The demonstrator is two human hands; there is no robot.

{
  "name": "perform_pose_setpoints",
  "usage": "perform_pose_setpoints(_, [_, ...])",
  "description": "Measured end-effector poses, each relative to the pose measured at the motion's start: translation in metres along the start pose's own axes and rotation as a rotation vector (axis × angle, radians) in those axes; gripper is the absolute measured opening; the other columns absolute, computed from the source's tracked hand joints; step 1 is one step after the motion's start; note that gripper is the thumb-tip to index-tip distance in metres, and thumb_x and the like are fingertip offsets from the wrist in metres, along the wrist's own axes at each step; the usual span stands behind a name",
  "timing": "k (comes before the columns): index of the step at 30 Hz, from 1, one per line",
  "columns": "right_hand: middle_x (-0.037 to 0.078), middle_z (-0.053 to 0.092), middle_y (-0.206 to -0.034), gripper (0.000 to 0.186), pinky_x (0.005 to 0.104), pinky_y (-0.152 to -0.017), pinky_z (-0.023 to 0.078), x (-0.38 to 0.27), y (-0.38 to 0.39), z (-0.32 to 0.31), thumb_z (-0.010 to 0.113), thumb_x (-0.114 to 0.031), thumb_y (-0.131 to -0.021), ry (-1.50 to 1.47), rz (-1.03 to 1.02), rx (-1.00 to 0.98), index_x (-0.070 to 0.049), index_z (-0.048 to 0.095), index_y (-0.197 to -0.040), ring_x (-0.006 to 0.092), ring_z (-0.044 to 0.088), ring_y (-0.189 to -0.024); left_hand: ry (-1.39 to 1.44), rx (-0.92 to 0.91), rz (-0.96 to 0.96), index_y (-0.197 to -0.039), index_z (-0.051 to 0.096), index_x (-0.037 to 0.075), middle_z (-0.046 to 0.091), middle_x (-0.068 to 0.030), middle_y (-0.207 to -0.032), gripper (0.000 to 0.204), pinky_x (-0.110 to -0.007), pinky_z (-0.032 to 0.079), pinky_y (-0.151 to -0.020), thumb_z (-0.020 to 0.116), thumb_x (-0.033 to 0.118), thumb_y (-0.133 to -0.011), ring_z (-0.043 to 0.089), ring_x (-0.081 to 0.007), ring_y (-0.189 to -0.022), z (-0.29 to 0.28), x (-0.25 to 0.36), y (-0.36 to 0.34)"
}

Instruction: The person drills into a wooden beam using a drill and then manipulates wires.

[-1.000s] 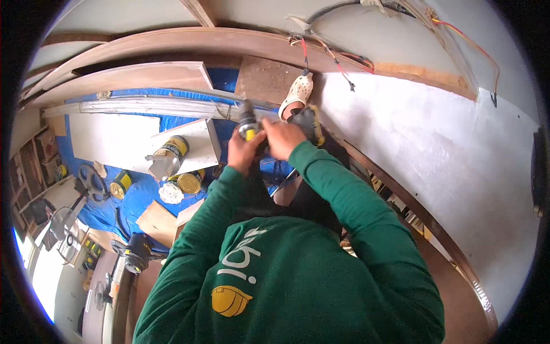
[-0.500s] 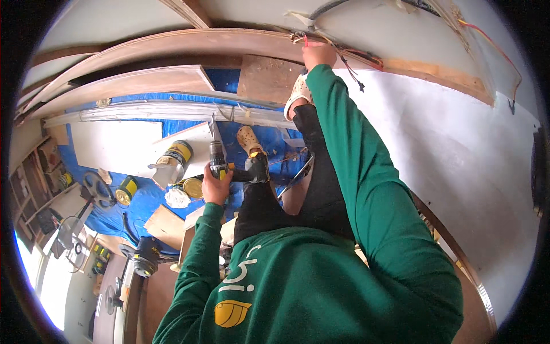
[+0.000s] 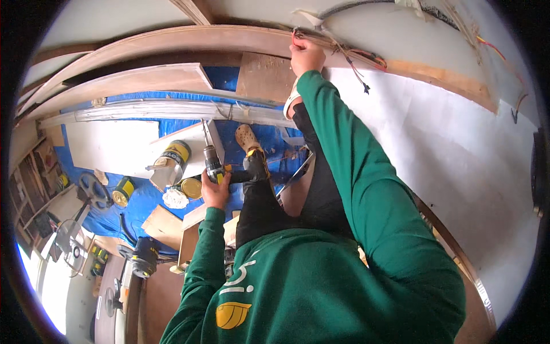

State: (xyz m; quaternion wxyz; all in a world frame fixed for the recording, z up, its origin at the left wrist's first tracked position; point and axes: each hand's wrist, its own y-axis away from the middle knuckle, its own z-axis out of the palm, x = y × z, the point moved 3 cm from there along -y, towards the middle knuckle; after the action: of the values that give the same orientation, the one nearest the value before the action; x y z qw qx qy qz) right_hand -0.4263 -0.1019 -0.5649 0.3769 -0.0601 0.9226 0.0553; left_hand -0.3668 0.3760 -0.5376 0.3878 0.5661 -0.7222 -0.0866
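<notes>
2 bare hands work well apart, with the left hand [image 3: 216,191] closed round the body of a black-and-yellow drill [image 3: 213,163] and the right hand [image 3: 307,57] raised to the wiring. The drill is in front of the left knee, its dark grip running sideways toward the leg and its long bit pointing away from the body, across the upper right corner of a white box [image 3: 199,137]. At the far edge of a curved wooden board [image 3: 172,43], the right hand has its fingers bent at a red wire [image 3: 295,39]; they probably pinch it, but the tips are too small to be sure. Just beside that hand, more loose wires [image 3: 356,71] hang past the board's right end, over the edge of a pale panel [image 3: 458,160]. A labelled tin [image 3: 176,153] lies tilted by the white box's lower left corner. Near the box's lower edge, on a blue sheet [image 3: 143,203], are a gold-topped tin [image 3: 192,187] and a crumpled white lump [image 3: 175,199]; left of them sits another tin [image 3: 123,192]. Close to the sheet's lower edge are a flat wooden piece [image 3: 163,226] and a dark power tool [image 3: 144,258].
</notes>
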Motion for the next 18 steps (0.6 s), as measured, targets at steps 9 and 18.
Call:
perform_pose_setpoints(9, [0.012, 0.077, -0.080, 0.017, 0.0383, -0.076, 0.058, 0.037, 0.007, 0.013, 0.084, -0.024, -0.080, -0.189, 0.329, 0.198, -0.008, 0.082, -0.087, 0.0265, 0.075, -0.078, 0.033, -0.085, 0.002, -0.135, 0.055, 0.002, 0.071, -0.0258, -0.108, 0.075, -0.049, 0.054, -0.089, 0.086, 0.037, -0.078, 0.070, -0.0438, -0.103, -0.015, 0.017, -0.002])
perform_pose_setpoints(18, [0.016, 0.076, -0.080, 0.015, 0.0415, -0.076, 0.058, -0.004, -0.006, -0.031, 0.076, -0.022, -0.085, 0.147, 0.044, 0.194, -0.008, 0.081, -0.085, 0.0320, 0.075, -0.077, 0.040, -0.038, -0.037, -0.134, 0.055, 0.001, 0.071, -0.0253, -0.111, 0.072, -0.048, 0.054, -0.088, 0.087, 0.034, -0.078, 0.070, -0.0424, -0.104, -0.020, 0.014, 0.004])
